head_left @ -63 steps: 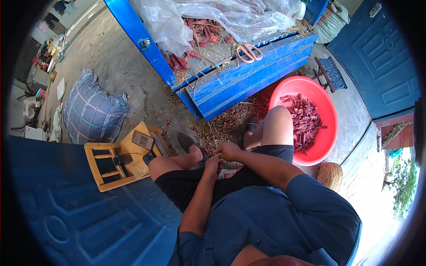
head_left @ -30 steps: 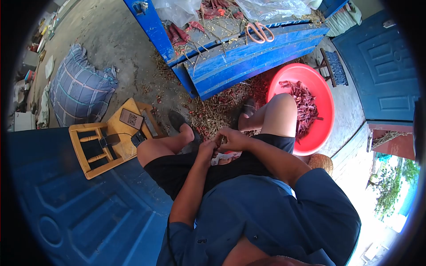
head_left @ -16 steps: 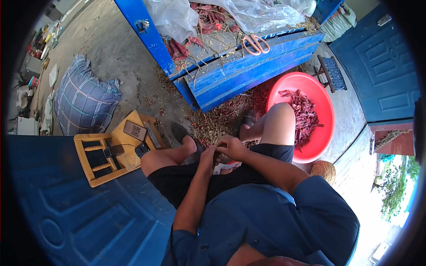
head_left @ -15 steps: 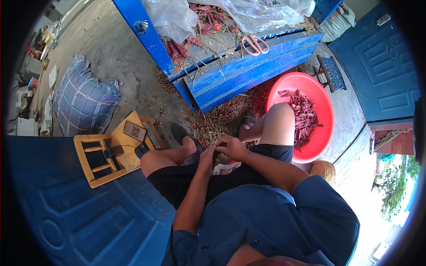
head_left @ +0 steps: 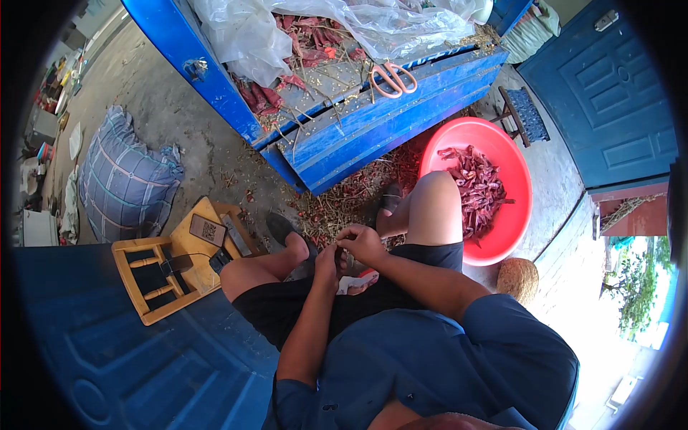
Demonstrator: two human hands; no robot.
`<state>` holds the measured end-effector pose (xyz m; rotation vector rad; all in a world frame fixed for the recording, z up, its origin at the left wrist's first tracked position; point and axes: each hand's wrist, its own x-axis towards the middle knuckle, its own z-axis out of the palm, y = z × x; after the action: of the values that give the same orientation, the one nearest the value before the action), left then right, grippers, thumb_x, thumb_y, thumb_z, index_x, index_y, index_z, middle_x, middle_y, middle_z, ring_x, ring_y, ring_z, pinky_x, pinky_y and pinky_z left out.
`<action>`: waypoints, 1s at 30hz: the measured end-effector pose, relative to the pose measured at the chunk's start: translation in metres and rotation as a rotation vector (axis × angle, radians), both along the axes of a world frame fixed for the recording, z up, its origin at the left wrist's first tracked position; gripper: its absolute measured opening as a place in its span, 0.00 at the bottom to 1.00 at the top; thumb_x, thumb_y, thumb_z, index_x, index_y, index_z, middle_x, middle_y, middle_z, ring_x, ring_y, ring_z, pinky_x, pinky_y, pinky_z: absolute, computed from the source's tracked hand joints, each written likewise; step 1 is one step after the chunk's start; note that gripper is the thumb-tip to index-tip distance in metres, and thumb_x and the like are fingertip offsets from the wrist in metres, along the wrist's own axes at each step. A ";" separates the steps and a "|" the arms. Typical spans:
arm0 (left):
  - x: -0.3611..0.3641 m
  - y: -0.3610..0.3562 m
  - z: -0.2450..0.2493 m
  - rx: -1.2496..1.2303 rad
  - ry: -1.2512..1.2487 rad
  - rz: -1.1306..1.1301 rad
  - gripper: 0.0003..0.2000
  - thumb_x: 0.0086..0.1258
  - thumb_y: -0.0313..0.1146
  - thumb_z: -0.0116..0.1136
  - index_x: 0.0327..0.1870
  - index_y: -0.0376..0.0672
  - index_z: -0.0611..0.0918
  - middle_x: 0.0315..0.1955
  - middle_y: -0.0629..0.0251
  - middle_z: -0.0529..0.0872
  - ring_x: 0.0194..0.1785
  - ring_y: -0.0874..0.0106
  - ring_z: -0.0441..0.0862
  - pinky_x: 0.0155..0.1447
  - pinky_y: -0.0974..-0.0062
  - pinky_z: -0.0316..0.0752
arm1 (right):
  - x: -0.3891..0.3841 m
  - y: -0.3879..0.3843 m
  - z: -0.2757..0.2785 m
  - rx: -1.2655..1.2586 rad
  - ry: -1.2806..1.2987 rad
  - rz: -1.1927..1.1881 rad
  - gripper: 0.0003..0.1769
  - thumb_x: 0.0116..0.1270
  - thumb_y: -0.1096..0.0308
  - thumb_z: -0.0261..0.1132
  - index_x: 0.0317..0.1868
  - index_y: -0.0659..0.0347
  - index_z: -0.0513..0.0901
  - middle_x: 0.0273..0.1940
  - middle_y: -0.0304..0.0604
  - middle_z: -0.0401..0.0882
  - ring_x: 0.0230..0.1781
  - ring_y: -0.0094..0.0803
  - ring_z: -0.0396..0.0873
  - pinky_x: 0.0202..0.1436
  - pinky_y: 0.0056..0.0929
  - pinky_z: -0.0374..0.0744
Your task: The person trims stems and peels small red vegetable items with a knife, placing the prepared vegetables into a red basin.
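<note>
My left hand [head_left: 330, 266] is above my lap, its fingers curled. Touching it from the right, my right hand [head_left: 362, 245] has its fingers pinched together. Something small and dark may be between the fingertips, but it is too small to name. A white and red item [head_left: 358, 282] rests on my lap just below the hands. To the right of my knee, a red basin [head_left: 517, 168] holds many dried red chilies [head_left: 479, 190]. Pink-handled scissors [head_left: 393, 80] lie on the edge of the blue bench [head_left: 394, 115] in front, near more chilies [head_left: 261, 97] and clear plastic.
Stems and scraps [head_left: 337, 211] litter the floor between my feet. At the left, a wooden chair [head_left: 147, 247] carries a phone [head_left: 208, 229], with a checked sack [head_left: 129, 179] beyond it. A small stool [head_left: 525, 115] and a woven stool [head_left: 517, 279] are at the right.
The view has shifted, so the bench, basin and scissors appear farther left. My hands have tilted and opened slightly around each other, and more of the white and red item shows.
</note>
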<state>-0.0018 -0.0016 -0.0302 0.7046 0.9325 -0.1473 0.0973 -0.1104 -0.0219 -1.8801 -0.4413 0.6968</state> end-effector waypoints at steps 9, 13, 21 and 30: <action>0.000 -0.006 -0.008 -0.017 -0.004 -0.030 0.12 0.76 0.42 0.47 0.42 0.46 0.80 0.23 0.72 0.79 0.22 0.79 0.74 0.25 0.80 0.66 | 0.010 -0.010 -0.018 0.113 0.623 -0.133 0.13 0.65 0.61 0.70 0.45 0.60 0.88 0.37 0.37 0.86 0.35 0.24 0.80 0.39 0.24 0.76; -0.004 -0.004 -0.004 -0.039 -0.001 -0.052 0.12 0.76 0.42 0.47 0.42 0.45 0.80 0.23 0.72 0.78 0.22 0.79 0.73 0.25 0.80 0.66 | 0.016 -0.012 -0.005 -0.040 0.715 0.076 0.15 0.68 0.57 0.69 0.48 0.57 0.87 0.37 0.35 0.85 0.38 0.24 0.79 0.41 0.27 0.73; 0.001 -0.003 0.002 -0.026 -0.030 -0.003 0.11 0.76 0.42 0.48 0.40 0.46 0.79 0.23 0.73 0.78 0.22 0.81 0.72 0.24 0.81 0.66 | 0.020 -0.002 0.000 0.053 1.032 -0.173 0.10 0.69 0.60 0.68 0.43 0.56 0.85 0.40 0.34 0.83 0.44 0.25 0.80 0.48 0.31 0.78; 0.012 -0.013 0.012 0.041 -0.045 -0.087 0.09 0.77 0.39 0.47 0.42 0.45 0.78 0.23 0.74 0.75 0.23 0.79 0.70 0.26 0.80 0.63 | 0.026 -0.010 -0.006 0.122 0.930 -0.194 0.08 0.69 0.63 0.68 0.39 0.59 0.86 0.34 0.37 0.84 0.36 0.27 0.82 0.43 0.30 0.80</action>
<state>0.0102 -0.0143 -0.0178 0.7836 0.8642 -0.1893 0.1236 -0.1209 -0.0279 -1.2727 0.2873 1.2652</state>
